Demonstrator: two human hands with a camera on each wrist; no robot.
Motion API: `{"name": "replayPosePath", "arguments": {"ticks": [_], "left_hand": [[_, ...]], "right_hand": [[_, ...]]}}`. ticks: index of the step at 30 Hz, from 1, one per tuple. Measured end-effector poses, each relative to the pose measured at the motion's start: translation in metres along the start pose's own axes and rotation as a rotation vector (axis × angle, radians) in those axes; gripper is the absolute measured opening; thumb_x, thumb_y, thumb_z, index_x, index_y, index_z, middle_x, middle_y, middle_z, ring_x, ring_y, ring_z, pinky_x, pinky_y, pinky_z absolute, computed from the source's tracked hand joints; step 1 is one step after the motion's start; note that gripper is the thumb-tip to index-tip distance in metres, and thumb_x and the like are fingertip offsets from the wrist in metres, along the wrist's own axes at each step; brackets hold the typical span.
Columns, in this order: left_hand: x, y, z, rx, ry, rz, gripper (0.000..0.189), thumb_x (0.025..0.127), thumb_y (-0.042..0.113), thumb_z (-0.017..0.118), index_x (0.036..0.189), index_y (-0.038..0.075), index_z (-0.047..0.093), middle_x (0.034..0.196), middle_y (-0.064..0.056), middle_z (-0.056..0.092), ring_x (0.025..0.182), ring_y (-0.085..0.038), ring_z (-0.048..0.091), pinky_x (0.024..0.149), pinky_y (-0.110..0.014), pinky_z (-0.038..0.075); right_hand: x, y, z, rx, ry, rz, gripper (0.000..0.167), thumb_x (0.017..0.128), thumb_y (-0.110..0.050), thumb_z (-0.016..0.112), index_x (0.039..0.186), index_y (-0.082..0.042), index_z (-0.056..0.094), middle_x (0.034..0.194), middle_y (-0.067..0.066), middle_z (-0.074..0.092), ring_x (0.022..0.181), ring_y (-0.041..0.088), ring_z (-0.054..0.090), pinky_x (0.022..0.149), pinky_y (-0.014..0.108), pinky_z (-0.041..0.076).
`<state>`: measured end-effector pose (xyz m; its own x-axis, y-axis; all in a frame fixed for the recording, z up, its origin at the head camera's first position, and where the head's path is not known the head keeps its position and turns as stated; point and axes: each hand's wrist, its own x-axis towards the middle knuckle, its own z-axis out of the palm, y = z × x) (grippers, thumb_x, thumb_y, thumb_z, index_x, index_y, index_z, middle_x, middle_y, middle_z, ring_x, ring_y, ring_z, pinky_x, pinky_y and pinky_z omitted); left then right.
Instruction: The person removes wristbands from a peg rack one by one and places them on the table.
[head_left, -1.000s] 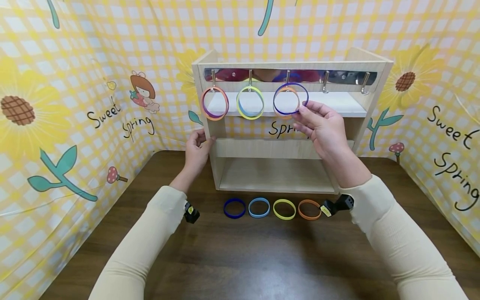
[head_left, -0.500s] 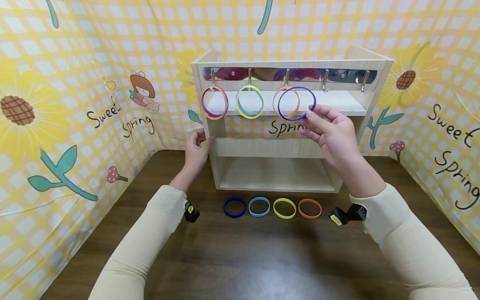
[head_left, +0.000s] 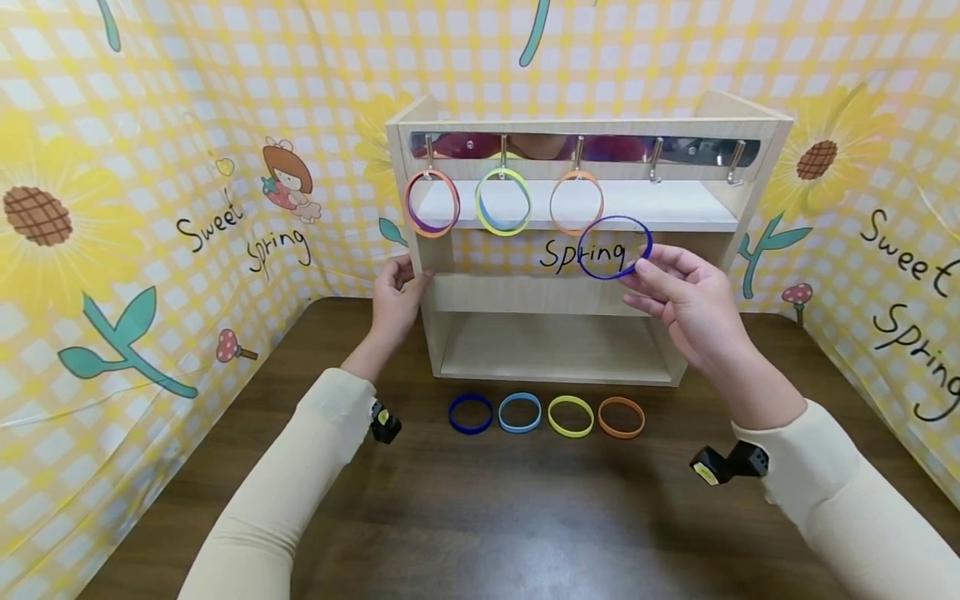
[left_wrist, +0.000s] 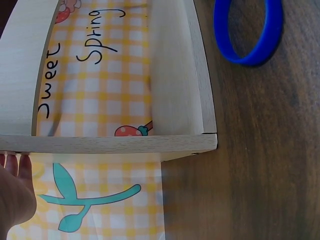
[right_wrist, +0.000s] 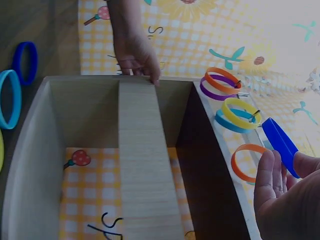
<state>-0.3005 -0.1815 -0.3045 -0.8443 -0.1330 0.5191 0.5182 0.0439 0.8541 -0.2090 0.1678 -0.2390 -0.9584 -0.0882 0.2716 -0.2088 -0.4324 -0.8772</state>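
My right hand [head_left: 697, 300] pinches a dark blue silicone wristband [head_left: 581, 254] by its right side, in front of the small wooden shelf [head_left: 555, 296]. The band hangs apart from the hooks. My left hand [head_left: 395, 302] holds the shelf's left side panel, thumb by the front edge; in the left wrist view its fingers [left_wrist: 25, 167] touch the outer face. On the first hook hang an orange wristband [right_wrist: 223, 80] and a purple wristband [right_wrist: 210, 92]. The second carries a yellow wristband [right_wrist: 241, 113] and a light blue wristband [right_wrist: 231, 123]. An orange wristband [head_left: 552, 208] hangs alone on the third.
The two right-hand hooks [head_left: 656, 162] carry no band. On the brown table [head_left: 480, 508], before the shelf, lie a dark blue wristband [head_left: 451, 421], a light blue wristband [head_left: 501, 419], a yellow wristband [head_left: 551, 421] and an orange wristband [head_left: 602, 423] in a row.
My right hand has drawn the dark blue wristband down and to the right, away from the third hook, where the orange band stays hanging. The left hand keeps its place on the shelf.
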Motion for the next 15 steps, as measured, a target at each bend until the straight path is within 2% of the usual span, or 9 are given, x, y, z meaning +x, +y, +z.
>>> {"name": "replayPosePath", "arguments": {"ticks": [2, 4, 10, 15], "left_hand": [[0.000, 0.000, 0.000, -0.003, -0.003, -0.002, 0.037, 0.089, -0.003, 0.060, 0.122, -0.017, 0.050, 0.112, -0.031, 0.056, 0.093, -0.012, 0.056, 0.080, -0.023, 0.047], [0.000, 0.000, 0.000, -0.003, -0.004, -0.006, 0.037, 0.089, -0.003, 0.060, 0.122, -0.016, 0.050, 0.112, -0.030, 0.056, 0.094, -0.013, 0.056, 0.080, -0.023, 0.047], [0.000, 0.001, -0.001, -0.011, -0.003, -0.003, 0.036, 0.089, -0.003, 0.060, 0.122, -0.015, 0.052, 0.099, -0.004, 0.058, 0.096, -0.018, 0.056, 0.080, -0.024, 0.047], [0.000, 0.001, 0.000, -0.007, -0.006, -0.002, 0.036, 0.089, -0.003, 0.060, 0.122, -0.015, 0.052, 0.098, -0.002, 0.058, 0.097, -0.019, 0.056, 0.080, -0.024, 0.047]], "right_hand": [[-0.004, 0.003, -0.005, -0.007, -0.006, 0.010, 0.018, 0.089, -0.008, 0.069, 0.104, -0.002, 0.063, 0.099, 0.009, 0.070, 0.087, 0.019, 0.070, 0.075, 0.032, 0.056], [-0.008, 0.005, -0.010, -0.007, -0.017, 0.020, 0.015, 0.089, -0.007, 0.069, 0.103, -0.003, 0.063, 0.097, 0.009, 0.070, 0.087, 0.018, 0.070, 0.076, 0.032, 0.056], [-0.018, 0.015, -0.028, -0.020, -0.043, 0.044, 0.010, 0.092, -0.003, 0.064, 0.102, -0.003, 0.065, 0.093, 0.009, 0.069, 0.084, 0.018, 0.070, 0.076, 0.033, 0.056], [-0.027, 0.023, -0.044, -0.023, -0.052, 0.072, 0.009, 0.094, -0.001, 0.061, 0.102, -0.004, 0.065, 0.092, 0.009, 0.070, 0.085, 0.018, 0.070, 0.077, 0.033, 0.055]]}}
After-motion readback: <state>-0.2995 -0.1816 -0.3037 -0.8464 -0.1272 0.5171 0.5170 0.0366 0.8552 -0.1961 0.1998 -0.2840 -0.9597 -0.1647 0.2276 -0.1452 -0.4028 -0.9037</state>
